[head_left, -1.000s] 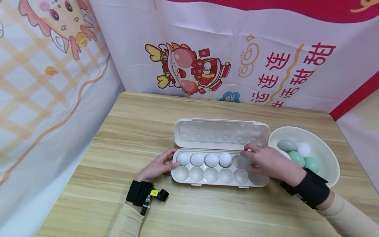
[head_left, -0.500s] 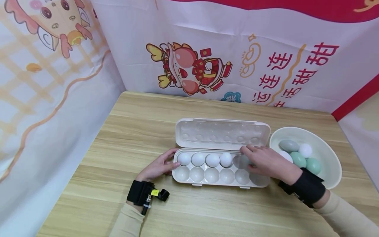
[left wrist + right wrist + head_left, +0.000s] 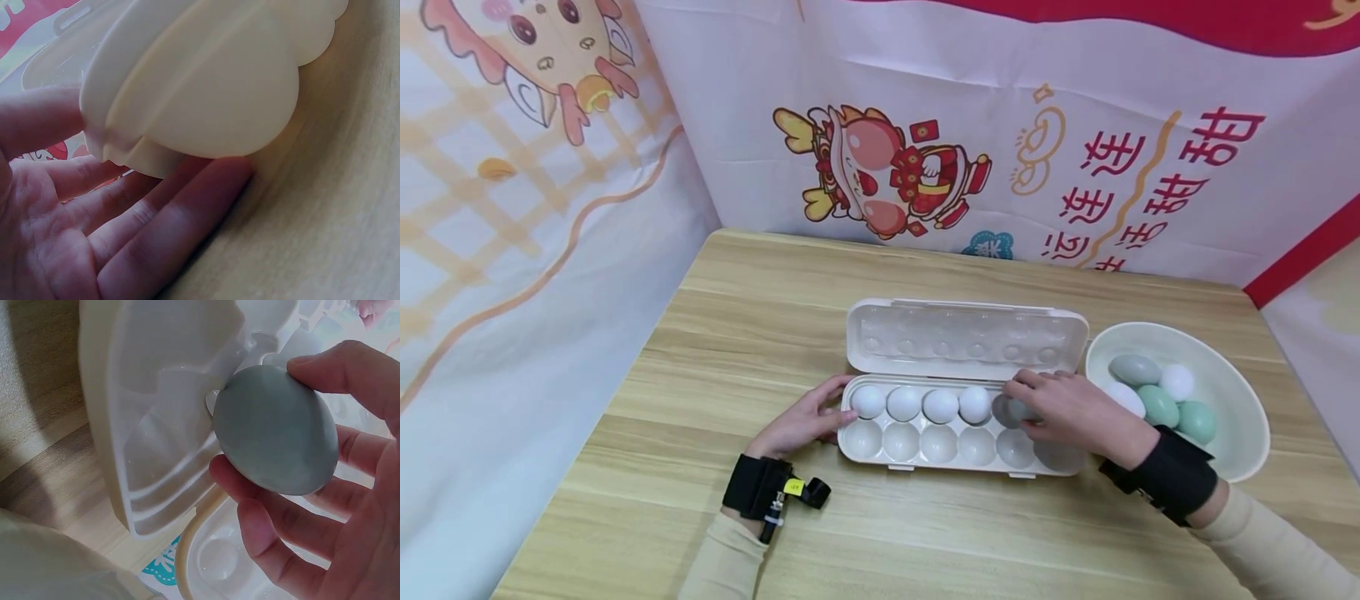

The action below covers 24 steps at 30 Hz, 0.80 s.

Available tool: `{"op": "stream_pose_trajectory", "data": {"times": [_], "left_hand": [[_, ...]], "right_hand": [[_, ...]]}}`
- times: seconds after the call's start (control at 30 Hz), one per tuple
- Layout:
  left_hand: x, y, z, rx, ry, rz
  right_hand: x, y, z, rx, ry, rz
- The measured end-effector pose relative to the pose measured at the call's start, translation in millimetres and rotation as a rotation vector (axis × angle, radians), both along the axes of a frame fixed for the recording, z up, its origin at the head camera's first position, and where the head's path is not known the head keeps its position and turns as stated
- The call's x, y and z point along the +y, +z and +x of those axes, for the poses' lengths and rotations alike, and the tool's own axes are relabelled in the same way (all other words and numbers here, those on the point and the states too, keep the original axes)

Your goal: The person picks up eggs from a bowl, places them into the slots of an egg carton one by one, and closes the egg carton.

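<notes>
A white plastic egg box (image 3: pixel 925 464) stands on the table with its lid (image 3: pixel 967 333) folded back. Several white eggs (image 3: pixel 904 403) fill the left part of its back row; the front-row wells hold none. My left hand (image 3: pixel 800 420) grips the box's left end, thumb on the rim and fingers under the wall, as the left wrist view shows. Over the right part of the back row, my right hand (image 3: pixel 1078 414) holds a grey-green egg (image 3: pixel 275 430) between thumb and fingers. From the head view the hand covers most of that egg.
To the right of the box, a cream bowl (image 3: pixel 1238 425) holds a grey egg (image 3: pixel 1135 369), green eggs (image 3: pixel 1157 406) and white eggs (image 3: pixel 1177 382). The wooden table (image 3: pixel 760 308) meets a printed cloth (image 3: pixel 737 108) at its back and left sides.
My right hand has shifted slightly left along the back row with the grey-green egg. My left hand keeps its hold on the box's end.
</notes>
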<state>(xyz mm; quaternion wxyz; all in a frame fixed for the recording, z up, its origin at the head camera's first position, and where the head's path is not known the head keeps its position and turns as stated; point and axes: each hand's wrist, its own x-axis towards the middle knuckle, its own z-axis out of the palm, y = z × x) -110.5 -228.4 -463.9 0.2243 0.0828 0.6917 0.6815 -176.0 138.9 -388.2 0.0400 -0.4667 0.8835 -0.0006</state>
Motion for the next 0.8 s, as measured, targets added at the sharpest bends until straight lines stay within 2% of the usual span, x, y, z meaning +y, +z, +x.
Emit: {"op": "stream_pose_trajectory", "data": {"times": [0.27,0.6,0.8], "left_hand": [[-0.2,0.2,-0.9,0.027,-0.015,0.021],[0.1,0.6,-2.1,0.025,-0.022,0.024],[-0.8,-0.3,-1.9,0.022,-0.020,0.032]], "right_hand": [[-4.1,-3.5,-0.5,0.005,-0.019,-0.006],[-4.3,-5.5,0.0,0.073,0.032,-0.051],[-3.5,-6.3,-0.1,0.073,0.032,-0.060]]}}
